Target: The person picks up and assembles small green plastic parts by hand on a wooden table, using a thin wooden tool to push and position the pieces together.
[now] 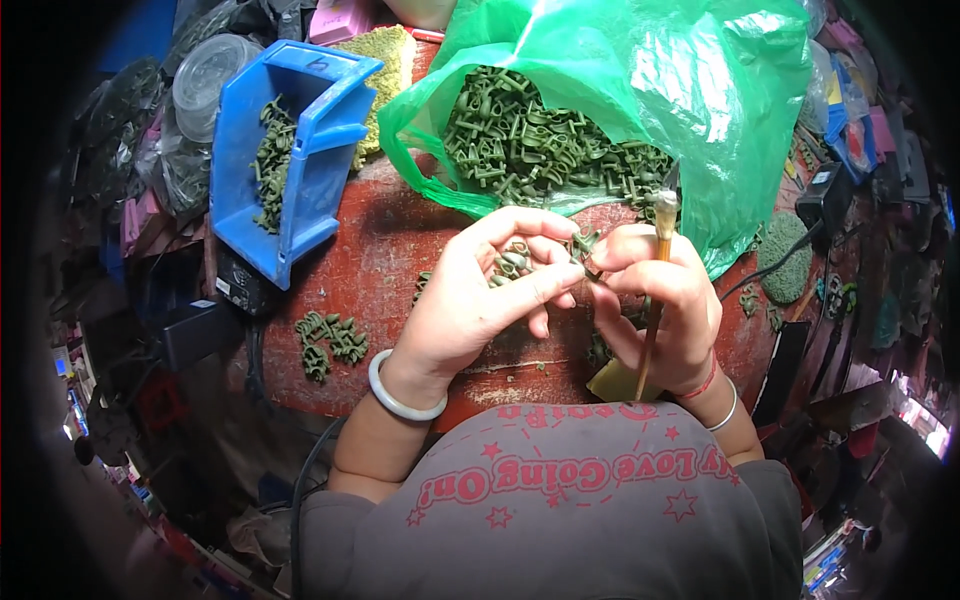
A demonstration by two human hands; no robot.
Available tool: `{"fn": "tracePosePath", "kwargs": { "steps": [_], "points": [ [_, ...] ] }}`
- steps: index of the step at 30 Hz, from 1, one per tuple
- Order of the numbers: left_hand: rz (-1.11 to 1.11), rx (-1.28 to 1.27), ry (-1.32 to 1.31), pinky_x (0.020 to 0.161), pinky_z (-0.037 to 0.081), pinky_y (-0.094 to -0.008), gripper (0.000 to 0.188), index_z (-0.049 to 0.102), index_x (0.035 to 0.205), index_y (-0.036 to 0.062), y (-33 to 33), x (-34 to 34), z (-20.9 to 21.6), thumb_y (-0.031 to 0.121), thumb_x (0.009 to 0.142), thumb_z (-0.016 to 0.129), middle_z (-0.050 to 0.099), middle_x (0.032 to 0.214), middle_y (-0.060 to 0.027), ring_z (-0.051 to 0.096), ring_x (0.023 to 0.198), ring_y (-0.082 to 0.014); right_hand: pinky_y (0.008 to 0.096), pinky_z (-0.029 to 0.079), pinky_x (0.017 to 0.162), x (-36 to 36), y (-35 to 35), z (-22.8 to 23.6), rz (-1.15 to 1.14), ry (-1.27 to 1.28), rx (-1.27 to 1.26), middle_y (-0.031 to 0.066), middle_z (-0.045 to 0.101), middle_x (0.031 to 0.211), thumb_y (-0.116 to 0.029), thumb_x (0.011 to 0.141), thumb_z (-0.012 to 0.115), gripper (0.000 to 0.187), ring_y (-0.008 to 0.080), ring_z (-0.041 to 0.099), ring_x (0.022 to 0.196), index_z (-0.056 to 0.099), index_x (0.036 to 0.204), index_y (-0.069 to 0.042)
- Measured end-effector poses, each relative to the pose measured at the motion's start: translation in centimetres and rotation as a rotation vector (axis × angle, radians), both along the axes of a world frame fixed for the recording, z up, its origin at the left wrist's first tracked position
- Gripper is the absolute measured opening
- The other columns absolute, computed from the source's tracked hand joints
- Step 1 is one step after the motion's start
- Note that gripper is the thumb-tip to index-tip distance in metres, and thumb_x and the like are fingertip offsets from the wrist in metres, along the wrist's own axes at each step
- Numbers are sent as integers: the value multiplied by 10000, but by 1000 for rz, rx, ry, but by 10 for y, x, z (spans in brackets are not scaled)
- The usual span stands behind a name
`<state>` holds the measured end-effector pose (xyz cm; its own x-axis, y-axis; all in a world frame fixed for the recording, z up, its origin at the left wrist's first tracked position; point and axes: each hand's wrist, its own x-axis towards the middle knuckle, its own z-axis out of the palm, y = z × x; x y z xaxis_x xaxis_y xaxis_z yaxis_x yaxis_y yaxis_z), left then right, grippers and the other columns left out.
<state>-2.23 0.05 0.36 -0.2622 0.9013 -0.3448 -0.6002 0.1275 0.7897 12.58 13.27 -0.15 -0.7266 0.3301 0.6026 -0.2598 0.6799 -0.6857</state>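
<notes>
My left hand (480, 295) is cupped palm-up over the red work surface (375, 265) and holds several small green plastic parts (513, 260). My right hand (662, 300) sits beside it, fingertips pinching one green part (583, 243) at the left thumb, while a thin wooden-handled tool (655, 300) is clasped along its palm, tip up. Just beyond both hands an open green plastic bag (690, 90) spills a heap of the same green parts (540, 145).
A blue plastic bin (300, 170) with green parts stands at the left rear. A small pile of green parts (330, 340) lies at the table's left front. A clear round lid (205, 80), cables and clutter surround the table; a green scrubby pad (785, 260) lies right.
</notes>
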Motion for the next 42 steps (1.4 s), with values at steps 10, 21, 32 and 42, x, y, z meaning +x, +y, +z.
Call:
{"fn": "tracePosePath", "kwargs": {
  "steps": [10,21,32,42],
  "points": [
    [43,-14,129,561,497,-195,316,593,1176,-14,-1,-1,2,-12,872,681,621,893,-53,620,724,-95,398,499,813,11,4,11,89,-107,-134,120,644,944,-263,928,632,282,284,618,874,638,1052,-10],
    [64,3,237,563,491,-185,277,620,1144,-1,-2,0,5,-33,872,665,582,889,-24,606,698,-72,310,523,663,5,3,20,22,-152,-171,108,671,822,47,714,613,304,223,628,716,712,999,8],
    [14,-39,277,568,490,-184,283,634,1136,7,-2,-1,9,-30,859,680,579,876,-12,598,699,-62,305,515,638,5,3,21,24,-171,-159,89,637,755,51,678,607,301,205,610,685,719,952,-3],
    [99,56,171,560,503,-196,281,545,1117,9,1,1,3,-34,862,655,593,871,-59,611,722,-102,297,465,627,15,9,18,2,-50,-508,109,673,802,21,769,598,182,178,583,683,718,905,17]
  ]
}}
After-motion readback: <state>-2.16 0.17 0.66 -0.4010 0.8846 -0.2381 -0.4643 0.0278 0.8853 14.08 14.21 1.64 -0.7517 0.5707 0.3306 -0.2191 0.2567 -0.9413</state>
